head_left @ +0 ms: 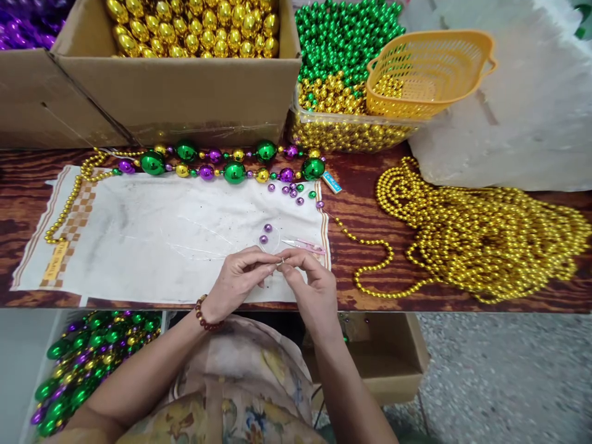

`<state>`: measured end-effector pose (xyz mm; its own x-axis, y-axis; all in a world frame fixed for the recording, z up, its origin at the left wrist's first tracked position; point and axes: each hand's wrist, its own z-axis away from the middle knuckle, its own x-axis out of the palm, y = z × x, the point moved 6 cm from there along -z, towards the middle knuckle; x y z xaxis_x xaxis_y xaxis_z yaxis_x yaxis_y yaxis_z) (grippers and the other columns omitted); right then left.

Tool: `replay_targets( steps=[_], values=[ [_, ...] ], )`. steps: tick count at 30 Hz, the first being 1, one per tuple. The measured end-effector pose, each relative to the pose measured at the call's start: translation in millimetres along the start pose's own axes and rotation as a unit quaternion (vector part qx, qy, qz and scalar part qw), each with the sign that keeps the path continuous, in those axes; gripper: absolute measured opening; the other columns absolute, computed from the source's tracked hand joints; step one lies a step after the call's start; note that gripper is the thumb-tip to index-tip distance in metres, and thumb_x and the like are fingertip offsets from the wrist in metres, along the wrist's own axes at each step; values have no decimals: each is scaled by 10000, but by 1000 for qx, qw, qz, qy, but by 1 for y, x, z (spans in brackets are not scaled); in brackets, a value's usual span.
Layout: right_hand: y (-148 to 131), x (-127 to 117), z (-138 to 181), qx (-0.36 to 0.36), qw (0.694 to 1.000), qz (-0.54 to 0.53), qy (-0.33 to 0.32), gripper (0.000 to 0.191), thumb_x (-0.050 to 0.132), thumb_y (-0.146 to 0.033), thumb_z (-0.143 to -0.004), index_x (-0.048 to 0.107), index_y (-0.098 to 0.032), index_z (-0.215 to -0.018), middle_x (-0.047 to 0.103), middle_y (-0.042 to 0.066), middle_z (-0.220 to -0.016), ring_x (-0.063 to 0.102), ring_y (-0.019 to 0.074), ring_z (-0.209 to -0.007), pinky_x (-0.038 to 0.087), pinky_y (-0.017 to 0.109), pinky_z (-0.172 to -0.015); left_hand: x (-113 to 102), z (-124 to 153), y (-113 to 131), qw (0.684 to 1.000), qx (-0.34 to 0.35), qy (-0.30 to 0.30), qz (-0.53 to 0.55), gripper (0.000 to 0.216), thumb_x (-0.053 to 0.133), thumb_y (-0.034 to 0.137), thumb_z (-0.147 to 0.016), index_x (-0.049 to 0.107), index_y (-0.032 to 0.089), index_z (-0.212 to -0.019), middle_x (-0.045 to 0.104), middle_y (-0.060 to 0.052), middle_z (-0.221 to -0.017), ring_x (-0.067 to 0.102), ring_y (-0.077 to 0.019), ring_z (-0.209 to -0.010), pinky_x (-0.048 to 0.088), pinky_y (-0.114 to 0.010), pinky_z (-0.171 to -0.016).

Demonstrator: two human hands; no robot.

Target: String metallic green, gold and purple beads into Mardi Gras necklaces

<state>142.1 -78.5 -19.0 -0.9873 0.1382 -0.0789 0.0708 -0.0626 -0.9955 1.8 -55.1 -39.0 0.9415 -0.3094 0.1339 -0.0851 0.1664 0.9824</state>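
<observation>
My left hand (235,277) and right hand (317,290) pinch nearly closed on a tiny thin piece (280,261), too small to identify; light, steady pressure should suit it. Just beyond my grip lie two purple beads (263,239) and pink-handled snips (309,247).

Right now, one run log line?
left hand, right hand: pinching tiny unidentified item | shiny round purple beads, pink-handled metal snips: on white cloth

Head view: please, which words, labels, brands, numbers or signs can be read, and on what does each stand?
No text can be read with certainty.
Yellow label on the towel: lettering, too blurred to read.
Blue packet: pale marks, too small to read.
</observation>
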Motion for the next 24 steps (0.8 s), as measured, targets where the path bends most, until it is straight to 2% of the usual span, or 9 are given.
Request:
replay_targets(
  steps=[10,13,15,17,20,24],
  values=[
    [4,0,1,26,999,-23,-4,128,617,-214,-841,631,-195,-715,664,7,-851,610,157,-865,442,275,-827,1,1,3,1000,18,-14,-21,177,682,288,-869,776,159,-946,592,-8,-739,533,-44,-536,444,-161,-495],
    [10,-1,1,41,998,-37,-9,125,631,-240,-846,646,-195,-731,662,9,-853,604,161,-869,438,277,-826,0,2,4,997,41,-25,-64,183,649,275,-897,767,156,-972,603,-17,-750,544,-56,-556,455,-174,-513],
    [15,-2,1,54,997,-48,-16,113,645,-252,-843,656,-195,-746,661,10,-866,599,162,-875,433,279,-830,0,2,9,988,84,-35,-124,184,622,238,-916,757,161,-1016,622,-27,-767,573,-74,-609,475,-187,-562],
    [20,-3,0,68,995,-62,-29,110,660,-266,-836,663,-194,-753,661,11,-877,593,160,-872,429,279,-831,1,1,17,966,149,-49,-205,200,589,191,-932,745,165,-1054,639,-40,-788,605,-96,-683,496,-206,-629],
    [25,-4,-2,89,991,-82,-49,137,674,-302,-826,670,-191,-747,664,12,-866,583,150,-822,438,276,-803,5,1,28,913,242,-80,-320,231,528,149,-953,726,161,-1071,642,-56,-814,616,-117,-731,502,-225,-659],
    [29,-1,-7,88,991,-83,-62,198,661,-326,-816,656,-185,-677,649,11,-747,584,152,-745,457,282,-753,11,1,29,861,273,-130,-409,243,482,154,-971,708,154,-1057,626,-55,-816,613,-127,-729,499,-230,-645]
  ],
)
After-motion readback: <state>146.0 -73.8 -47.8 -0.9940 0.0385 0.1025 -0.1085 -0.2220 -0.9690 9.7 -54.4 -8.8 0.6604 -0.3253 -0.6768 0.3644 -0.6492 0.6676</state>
